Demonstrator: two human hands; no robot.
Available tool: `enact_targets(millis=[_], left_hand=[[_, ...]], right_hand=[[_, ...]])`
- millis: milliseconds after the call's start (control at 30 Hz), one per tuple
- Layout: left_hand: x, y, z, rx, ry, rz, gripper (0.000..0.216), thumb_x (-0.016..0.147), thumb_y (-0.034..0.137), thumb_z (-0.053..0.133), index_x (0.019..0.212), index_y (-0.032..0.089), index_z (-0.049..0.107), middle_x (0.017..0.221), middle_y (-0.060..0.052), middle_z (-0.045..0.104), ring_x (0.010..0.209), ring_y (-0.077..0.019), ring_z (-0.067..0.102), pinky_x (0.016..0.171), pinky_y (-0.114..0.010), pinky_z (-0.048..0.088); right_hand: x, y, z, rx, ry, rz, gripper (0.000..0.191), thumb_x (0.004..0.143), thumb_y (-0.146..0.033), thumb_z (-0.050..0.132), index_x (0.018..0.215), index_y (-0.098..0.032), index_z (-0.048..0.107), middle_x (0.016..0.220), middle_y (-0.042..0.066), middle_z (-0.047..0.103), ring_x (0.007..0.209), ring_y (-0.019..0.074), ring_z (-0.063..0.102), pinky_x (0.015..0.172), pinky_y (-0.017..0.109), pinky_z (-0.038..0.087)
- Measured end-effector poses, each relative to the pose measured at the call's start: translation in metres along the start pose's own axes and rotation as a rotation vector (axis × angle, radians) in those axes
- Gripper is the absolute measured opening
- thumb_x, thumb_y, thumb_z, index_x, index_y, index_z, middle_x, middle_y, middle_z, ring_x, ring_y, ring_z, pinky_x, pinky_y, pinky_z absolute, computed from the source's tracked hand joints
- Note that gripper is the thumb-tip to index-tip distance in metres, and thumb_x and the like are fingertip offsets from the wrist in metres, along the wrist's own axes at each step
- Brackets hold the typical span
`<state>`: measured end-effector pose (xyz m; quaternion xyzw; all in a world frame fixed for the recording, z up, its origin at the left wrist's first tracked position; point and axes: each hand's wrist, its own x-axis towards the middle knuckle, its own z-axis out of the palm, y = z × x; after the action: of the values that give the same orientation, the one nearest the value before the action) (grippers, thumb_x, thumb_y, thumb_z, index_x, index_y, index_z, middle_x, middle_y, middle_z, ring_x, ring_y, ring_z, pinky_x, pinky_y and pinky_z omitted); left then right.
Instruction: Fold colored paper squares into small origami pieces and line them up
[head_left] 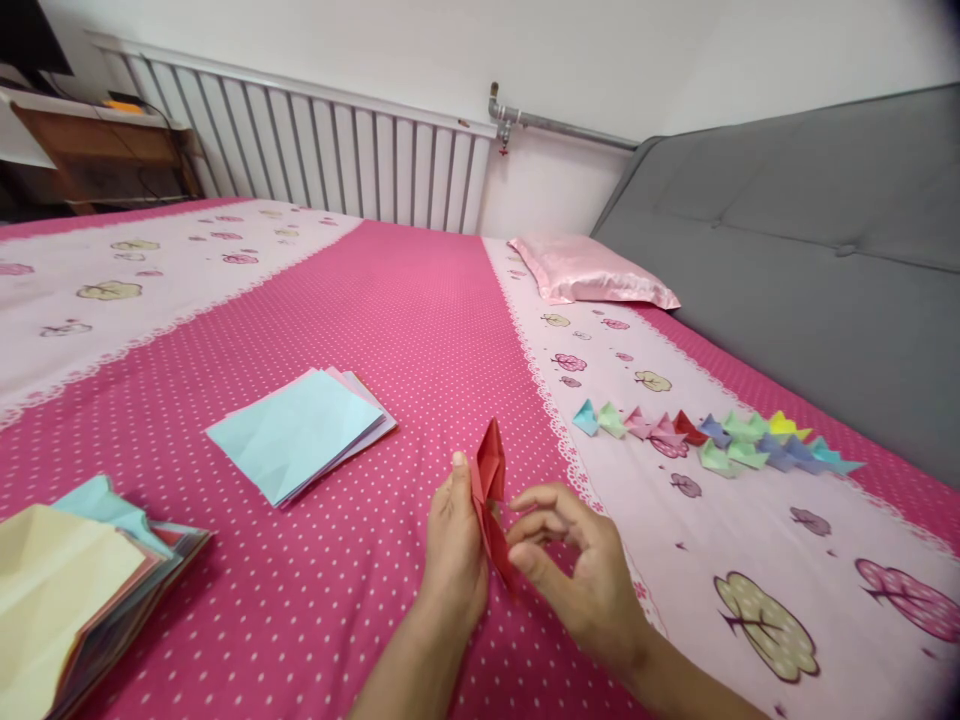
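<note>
Closest to us are two bare hands, with the folded red paper [490, 465] between them, up in the air over the bed. The left hand [459, 545] holds the paper along one side, with its thumb pointing up. The right hand [592, 570] is bent in a loose curve, with a gap between its thumb and fingers. Its fingertips are right by the low part of the paper, but I can't tell if they touch it. The paper stands on end, with a sharp tip at the top.

Here is what might go wrong. If the right fingers pull too hard, the thin paper could rip at a fold. If the left hand squeezes too much, the sides could get squashed. If it lets go too soon, the folds could pop apart.

Near the left arm is a messy pile of papers [67, 570], cream on top, with a crumpled blue piece [112, 515] by it. That pile leans a bit, so a bump from an elbow might make it slide. A bit farther is a neater stack with a light blue sheet [296, 430] on top. Over on the right sit lots of small paper boats [716, 432] in many colors, close together. A swing of the right arm could knock them over.

Farther back are a shiny pink pillow [592, 270], a gray headboard [795, 200] and a white radiator [315, 150] by the wall
</note>
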<state>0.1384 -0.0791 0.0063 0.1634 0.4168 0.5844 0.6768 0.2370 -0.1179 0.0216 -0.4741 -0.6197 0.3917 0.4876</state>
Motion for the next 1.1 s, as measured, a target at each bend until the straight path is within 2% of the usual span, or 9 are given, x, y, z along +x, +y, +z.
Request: enact_targets(millis=[133,267,367,500,633,767,900,1000,1100], left_hand=[[-0.005,0.002,0.004,0.081,-0.102,0.026,0.037,0.070,0.052,0.061,0.065,0.015,0.054,0.051,0.004,0.050,0.046,-0.0088,0.045,0.048,-0.021,0.036],[-0.007,0.001,0.005,0.236,-0.228,0.115,0.039,0.076,0.052,0.052,0.071,0.015,0.060,0.058,0.000,0.056,0.054,-0.0120,0.050,0.055,-0.023,0.039],[-0.007,0.000,0.005,0.304,-0.259,0.160,0.038,0.077,0.051,0.051,0.067,0.015,0.057,0.058,0.000,0.053,0.054,-0.0111,0.046,0.053,-0.022,0.037],[-0.006,-0.002,0.003,0.379,-0.238,0.252,0.038,0.078,0.049,0.052,0.060,0.016,0.048,0.056,0.003,0.041,0.051,-0.0086,0.036,0.047,-0.020,0.030],[-0.006,-0.006,0.003,0.402,-0.203,0.289,0.038,0.078,0.049,0.052,0.059,0.017,0.045,0.056,0.004,0.038,0.050,-0.0083,0.032,0.047,-0.020,0.028],[-0.007,-0.009,0.004,0.364,-0.183,0.263,0.035,0.078,0.048,0.051,0.063,0.017,0.049,0.058,0.002,0.043,0.053,-0.0098,0.038,0.050,-0.020,0.033],[-0.009,-0.007,0.005,0.341,-0.183,0.219,0.035,0.079,0.050,0.048,0.072,0.017,0.055,0.070,-0.003,0.056,0.065,-0.0136,0.050,0.062,-0.023,0.041],[-0.011,-0.008,0.005,0.323,-0.149,0.196,0.035,0.078,0.051,0.049,0.075,0.017,0.058,0.079,-0.006,0.061,0.076,-0.0166,0.056,0.071,-0.025,0.043],[-0.011,-0.012,0.004,0.245,-0.212,0.091,0.038,0.078,0.053,0.048,0.082,0.018,0.061,0.089,-0.008,0.064,0.084,-0.0183,0.058,0.078,-0.028,0.043]], right_hand=[[0.006,0.000,-0.008,0.073,0.132,0.041,0.024,0.081,-0.037,0.054,0.097,-0.019,0.052,0.086,0.006,0.062,0.076,0.0168,0.061,0.068,0.028,0.050],[0.012,-0.001,-0.010,0.190,0.150,0.110,0.026,0.084,-0.038,0.051,0.102,-0.020,0.053,0.096,0.006,0.061,0.082,0.0170,0.060,0.071,0.028,0.049],[0.013,-0.001,-0.011,0.241,0.146,0.130,0.023,0.084,-0.036,0.050,0.099,-0.020,0.056,0.092,0.005,0.063,0.082,0.0168,0.059,0.072,0.028,0.048],[0.012,0.001,-0.010,0.231,0.196,0.176,0.022,0.079,-0.031,0.055,0.099,-0.020,0.058,0.086,0.003,0.064,0.078,0.0158,0.060,0.071,0.027,0.048],[0.012,0.003,-0.007,0.196,0.225,0.200,0.023,0.074,-0.028,0.061,0.095,-0.020,0.058,0.093,0.005,0.064,0.084,0.0178,0.061,0.074,0.029,0.050],[0.011,0.004,-0.002,0.162,0.177,0.178,0.029,0.068,-0.021,0.065,0.097,-0.020,0.058,0.098,0.006,0.065,0.090,0.0194,0.062,0.078,0.030,0.050],[0.011,0.005,0.002,0.117,0.119,0.175,0.037,0.065,-0.015,0.066,0.100,-0.020,0.057,0.099,0.007,0.066,0.089,0.0210,0.063,0.079,0.033,0.051],[0.009,0.006,0.004,0.090,0.187,0.148,0.041,0.063,-0.015,0.067,0.102,-0.021,0.055,0.104,0.008,0.064,0.094,0.0216,0.062,0.082,0.035,0.050],[0.010,0.007,0.004,0.055,0.300,0.136,0.049,0.061,-0.016,0.068,0.107,-0.022,0.051,0.103,0.007,0.064,0.092,0.0209,0.063,0.079,0.033,0.052]])
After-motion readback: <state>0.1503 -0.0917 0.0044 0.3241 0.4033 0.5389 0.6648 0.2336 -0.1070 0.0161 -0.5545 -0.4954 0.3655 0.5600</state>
